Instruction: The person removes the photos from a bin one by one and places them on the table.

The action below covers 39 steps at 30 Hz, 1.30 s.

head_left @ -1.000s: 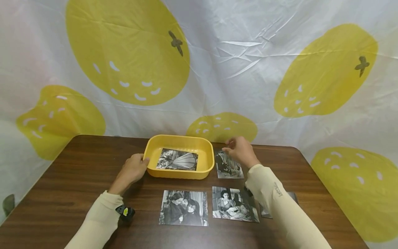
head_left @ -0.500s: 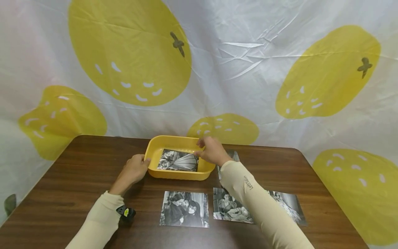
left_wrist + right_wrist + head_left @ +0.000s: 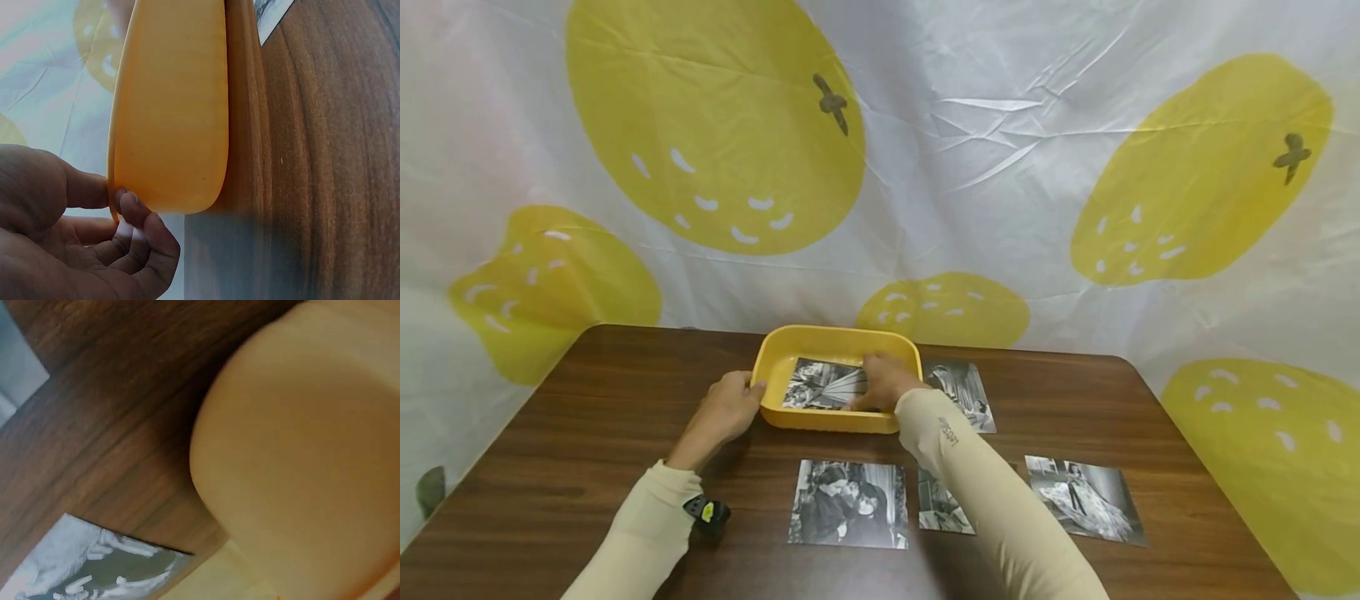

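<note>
My left hand (image 3: 722, 410) pinches the left rim of a yellow plastic tray (image 3: 827, 422). In the left wrist view the thumb and curled fingers of the left hand (image 3: 94, 244) meet at the rim of the tray (image 3: 172, 119). My right hand (image 3: 886, 382) reaches inside the tray, its thumb and fingers spread at the right end of a black-and-white photo (image 3: 820, 385) lying there. I cannot tell whether it grips that photo. The right wrist view shows the tray's outer wall (image 3: 294, 444), with the hand out of sight.
Right of the tray lies another photo (image 3: 966, 392), partly behind the right sleeve. Nearer on the wooden table (image 3: 587, 450) are a photo (image 3: 848, 504), one mostly covered by the forearm (image 3: 942, 507), and one at right (image 3: 1086, 500). A lemon-print cloth (image 3: 925, 208) hangs behind.
My right hand has moved left, from over the photo beside the tray down into the tray, onto the photo's right end. The left hand has stayed on the rim.
</note>
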{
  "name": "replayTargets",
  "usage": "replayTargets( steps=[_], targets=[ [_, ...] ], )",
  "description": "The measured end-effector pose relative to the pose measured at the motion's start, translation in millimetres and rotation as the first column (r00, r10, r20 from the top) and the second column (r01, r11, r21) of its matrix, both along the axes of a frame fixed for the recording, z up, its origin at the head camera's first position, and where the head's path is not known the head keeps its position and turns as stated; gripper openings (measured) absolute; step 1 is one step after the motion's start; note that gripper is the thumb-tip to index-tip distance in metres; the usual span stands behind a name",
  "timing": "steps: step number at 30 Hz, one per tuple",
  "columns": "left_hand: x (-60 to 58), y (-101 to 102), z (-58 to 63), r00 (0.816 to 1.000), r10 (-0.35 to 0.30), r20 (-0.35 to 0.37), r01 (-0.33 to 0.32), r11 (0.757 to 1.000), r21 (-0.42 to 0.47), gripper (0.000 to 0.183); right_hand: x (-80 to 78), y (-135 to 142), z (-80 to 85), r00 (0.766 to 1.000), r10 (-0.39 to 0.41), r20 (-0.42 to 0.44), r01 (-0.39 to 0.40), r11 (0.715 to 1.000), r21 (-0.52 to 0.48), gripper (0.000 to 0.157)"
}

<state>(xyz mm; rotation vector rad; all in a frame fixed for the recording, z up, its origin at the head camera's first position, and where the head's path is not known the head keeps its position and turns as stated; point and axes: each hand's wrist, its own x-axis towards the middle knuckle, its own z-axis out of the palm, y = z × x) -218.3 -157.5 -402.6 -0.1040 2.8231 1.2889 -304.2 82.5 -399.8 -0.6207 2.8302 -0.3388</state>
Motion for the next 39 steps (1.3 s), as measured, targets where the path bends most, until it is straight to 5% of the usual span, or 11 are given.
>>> replayTargets(
  steps=[10,18,23,33,39],
  targets=[
    [-1.9,-0.8,0.4,1.0,-0.005,-0.008,0.005,1.0,-0.014,0.036,-7.9,-1.6,-14.0,0.989,-0.09,-0.118,0.085,0.995,-0.048,0.075],
    [-1.6,0.0,-0.2,1.0,-0.003,-0.012,0.003,1.0,-0.021,0.035,-8.9,0.5,-11.1,0.952,-0.15,-0.268,0.108,0.98,-0.166,0.039],
    [-1.8,-0.2,-1.2,1.0,0.001,-0.004,-0.001,1.0,-0.017,0.036,-10.5,3.4,-0.9,0.95,-0.138,-0.28,0.071,0.969,-0.239,0.026],
    [-2.2,-0.7,0.6,1.0,0.004,0.006,-0.004,0.999,-0.034,0.036,-4.9,16.2,25.1,0.979,-0.181,-0.092,0.127,0.899,-0.419,0.031],
    [-1.6,-0.3,-1.0,1.0,0.001,0.005,-0.001,1.0,-0.024,0.035,-1.2,30.2,37.1,0.977,-0.197,0.082,0.208,0.796,-0.568,0.031]
  ],
)
